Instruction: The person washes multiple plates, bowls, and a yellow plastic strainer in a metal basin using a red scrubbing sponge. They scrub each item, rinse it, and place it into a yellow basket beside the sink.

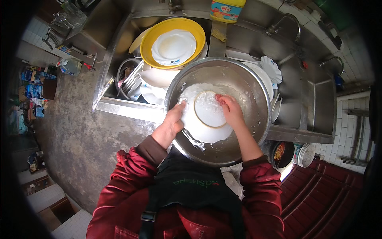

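Note:
A large steel basin (253, 125) of water rests at the front of the metal sink. Inside it a white plate (206, 137) lies tilted with its ringed underside facing me, partly under the water. My left hand (173, 119) grips the plate's left edge, thumb over the underside. My right hand (231, 110) presses a red scrubbing pad (219, 97) against the plate near its foot ring. Most of the pad is hidden under the fingers.
The left sink holds stacked white dishes (158, 80) and a yellow basin (143, 47) with a white plate (174, 47) in it. More dishes (270, 71) stand right of the steel basin. A yellow detergent jug (227, 10) stands behind. Curved faucets (298, 27) rise at the right.

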A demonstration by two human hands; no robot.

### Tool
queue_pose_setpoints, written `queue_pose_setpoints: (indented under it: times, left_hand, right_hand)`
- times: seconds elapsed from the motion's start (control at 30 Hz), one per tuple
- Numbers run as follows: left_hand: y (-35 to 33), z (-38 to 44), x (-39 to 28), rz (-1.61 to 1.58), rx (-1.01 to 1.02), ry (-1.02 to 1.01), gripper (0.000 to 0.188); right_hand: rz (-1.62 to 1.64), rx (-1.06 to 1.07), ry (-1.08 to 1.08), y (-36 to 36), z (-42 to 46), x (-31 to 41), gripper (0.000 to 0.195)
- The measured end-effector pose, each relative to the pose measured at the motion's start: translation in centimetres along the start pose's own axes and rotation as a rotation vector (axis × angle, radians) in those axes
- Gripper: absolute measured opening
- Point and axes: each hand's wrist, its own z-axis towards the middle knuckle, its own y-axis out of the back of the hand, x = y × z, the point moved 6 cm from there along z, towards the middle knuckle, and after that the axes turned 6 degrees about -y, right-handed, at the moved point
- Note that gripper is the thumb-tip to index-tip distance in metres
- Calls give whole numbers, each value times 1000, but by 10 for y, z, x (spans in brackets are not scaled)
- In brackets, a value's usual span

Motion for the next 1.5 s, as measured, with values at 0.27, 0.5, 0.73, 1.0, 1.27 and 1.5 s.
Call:
queue_pose_setpoints:
  times: [0.27, 0.5, 0.73, 1.0, 1.27, 1.5]
  left_hand:
    - [-40, -54, -48, 196, 154, -293, 28]
    - [-110, -140, -69, 1097, 375, -855, 22]
    - [-186, -165, -33, 1601, 842, -1499, 41]
    - [-150, -118, -82, 1326, 405, -1374, 34]
    - [-22, -40, -148, 1150, -182, -1176, 31]
    - [17, 95, -184, 401, -270, -631, 49]
  right_hand:
    - [-359, 404, -190, 41, -61, -16, 23]
    - [796, 363, -301, 69, -59, 77, 40]
    - [1306, -22, -502, 108, -69, 68, 46]
    - [1271, -168, -344, 200, 52, -13, 40]
    - [1158, -204, -692, 144, 210, -209, 30]
    - [1169, -177, -813, 125, 242, -298, 22]
